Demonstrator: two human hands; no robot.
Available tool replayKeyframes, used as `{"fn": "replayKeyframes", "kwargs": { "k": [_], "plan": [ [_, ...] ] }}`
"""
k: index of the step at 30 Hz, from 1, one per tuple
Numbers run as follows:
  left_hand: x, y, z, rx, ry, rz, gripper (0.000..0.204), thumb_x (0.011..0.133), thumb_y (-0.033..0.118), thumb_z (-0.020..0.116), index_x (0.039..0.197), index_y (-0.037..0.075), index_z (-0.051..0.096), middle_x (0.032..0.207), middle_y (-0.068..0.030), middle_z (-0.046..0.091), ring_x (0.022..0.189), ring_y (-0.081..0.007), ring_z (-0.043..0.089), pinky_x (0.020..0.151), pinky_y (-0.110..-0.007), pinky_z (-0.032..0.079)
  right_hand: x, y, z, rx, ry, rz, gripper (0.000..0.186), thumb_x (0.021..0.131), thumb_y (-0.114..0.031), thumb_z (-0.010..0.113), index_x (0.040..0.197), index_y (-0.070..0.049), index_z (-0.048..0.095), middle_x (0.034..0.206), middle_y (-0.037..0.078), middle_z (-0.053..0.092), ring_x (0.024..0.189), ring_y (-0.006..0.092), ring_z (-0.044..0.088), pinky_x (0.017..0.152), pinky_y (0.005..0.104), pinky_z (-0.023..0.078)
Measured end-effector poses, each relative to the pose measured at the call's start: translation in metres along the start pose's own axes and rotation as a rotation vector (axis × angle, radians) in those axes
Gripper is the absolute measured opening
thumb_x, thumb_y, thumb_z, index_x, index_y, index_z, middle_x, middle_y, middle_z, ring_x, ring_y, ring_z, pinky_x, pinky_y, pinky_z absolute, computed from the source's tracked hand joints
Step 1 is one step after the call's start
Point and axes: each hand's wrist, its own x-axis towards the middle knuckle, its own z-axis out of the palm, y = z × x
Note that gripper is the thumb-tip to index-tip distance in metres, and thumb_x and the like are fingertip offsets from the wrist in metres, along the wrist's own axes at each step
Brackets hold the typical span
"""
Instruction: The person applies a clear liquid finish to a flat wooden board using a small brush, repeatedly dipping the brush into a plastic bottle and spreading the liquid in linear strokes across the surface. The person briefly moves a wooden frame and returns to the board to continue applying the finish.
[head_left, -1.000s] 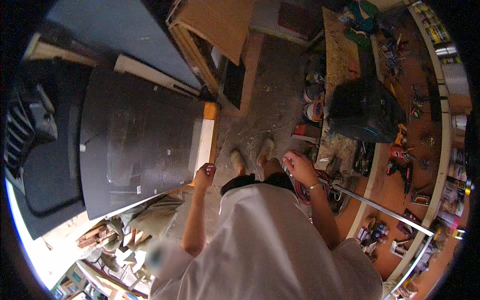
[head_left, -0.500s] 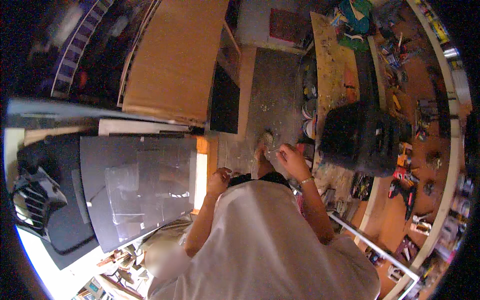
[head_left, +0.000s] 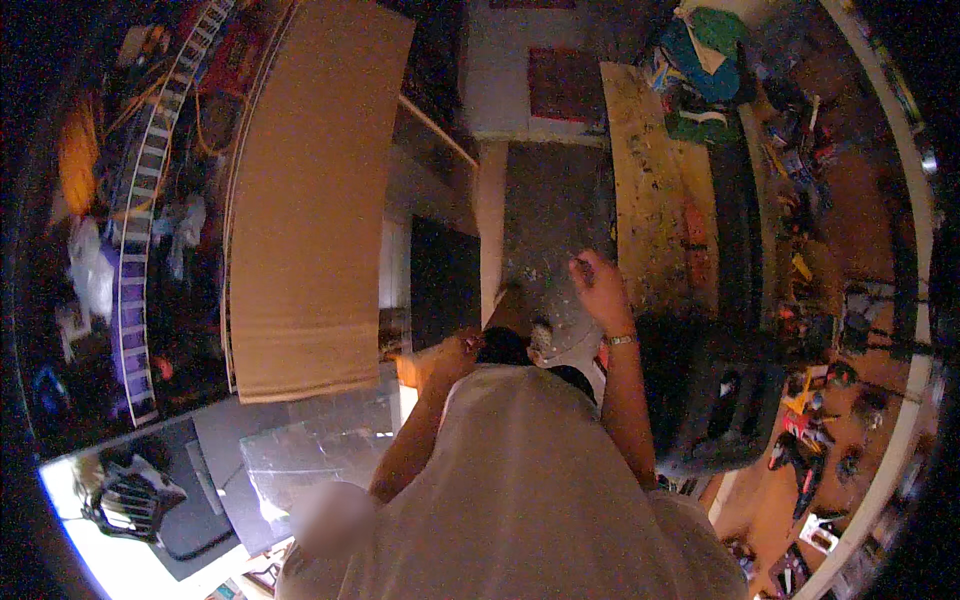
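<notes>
My left hand [head_left: 462,350] hangs low by my left thigh, in dim light next to the black shorts [head_left: 504,346]. Its fingers look curled in; whatever they hold, if anything, is lost in shadow. Further forward, my right hand [head_left: 600,290] is raised over the dark floor, with a bracelet or watch [head_left: 621,340] on the wrist. Thumb and fingers are drawn together there, and anything between them is too small to make out. Below my hands, one foot [head_left: 541,338] shows on the walkway.
A speckled wooden workbench [head_left: 655,200] runs along the right, with a black case [head_left: 700,400] nearer me. Tools hang on the brown wall [head_left: 765,500] beyond. On the left stand a large brown panel [head_left: 305,210], a ladder [head_left: 148,170] and a dark sheet under clear plastic [head_left: 300,450].
My view has shifted forward along the walkway. My right hand has moved forward and up, my left stays by my thigh, and my legs have changed position as in a step.
</notes>
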Motion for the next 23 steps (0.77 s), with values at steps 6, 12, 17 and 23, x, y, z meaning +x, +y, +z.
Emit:
{"fn": "replayKeyframes", "kwargs": {
  "k": [6, 12, 17, 23],
  "plan": [
    [0.128, 0.043, -0.012, 0.003, -0.163, -0.054, 0.020, 0.087, 0.021, 0.064, 0.104, 0.010, 0.066, 0.097, -0.0132, 0.070, 0.088, -0.0319, 0.068, 0.076, -0.041, 0.054, 0.090, 0.015, -0.030, -0.035, -0.052, 0.100, 0.025, 0.094, -0.026, 0.061, 0.098, -0.001, 0.064, 0.087, 0.018, 0.066, 0.076, 0.0312, 0.065, 0.068, 0.0400, 0.051],
    [0.318, 0.028, 0.001, -0.216, -0.055, 0.259, 0.015, 0.089, 0.016, 0.064, 0.097, 0.004, 0.066, 0.095, -0.0120, 0.069, 0.086, -0.0287, 0.067, 0.076, -0.041, 0.054, 0.192, 0.023, -0.039, 0.074, -0.053, 0.178, 0.022, 0.092, -0.018, 0.064, 0.109, -0.004, 0.064, 0.097, 0.017, 0.067, 0.080, 0.0318, 0.065, 0.072, 0.0387, 0.051],
    [0.448, 0.021, -0.021, -0.357, 0.012, 0.124, 0.016, 0.089, 0.016, 0.065, 0.097, 0.002, 0.066, 0.095, -0.0141, 0.068, 0.088, -0.0277, 0.066, 0.079, -0.040, 0.053, 0.298, 0.042, -0.025, 0.078, -0.057, 0.070, 0.026, 0.090, -0.015, 0.066, 0.113, -0.003, 0.061, 0.109, 0.017, 0.065, 0.091, 0.0311, 0.064, 0.079, 0.0392, 0.051],
    [0.537, 0.067, -0.106, -0.313, -0.085, -0.094, 0.018, 0.086, 0.019, 0.070, 0.097, 0.005, 0.067, 0.093, -0.0172, 0.068, 0.088, -0.0275, 0.067, 0.080, -0.041, 0.053, 0.433, 0.036, -0.035, 0.055, -0.018, 0.207, 0.033, 0.091, -0.018, 0.065, 0.118, 0.000, 0.058, 0.116, 0.019, 0.063, 0.103, 0.0327, 0.063, 0.089, 0.0390, 0.051]
  ]
}}
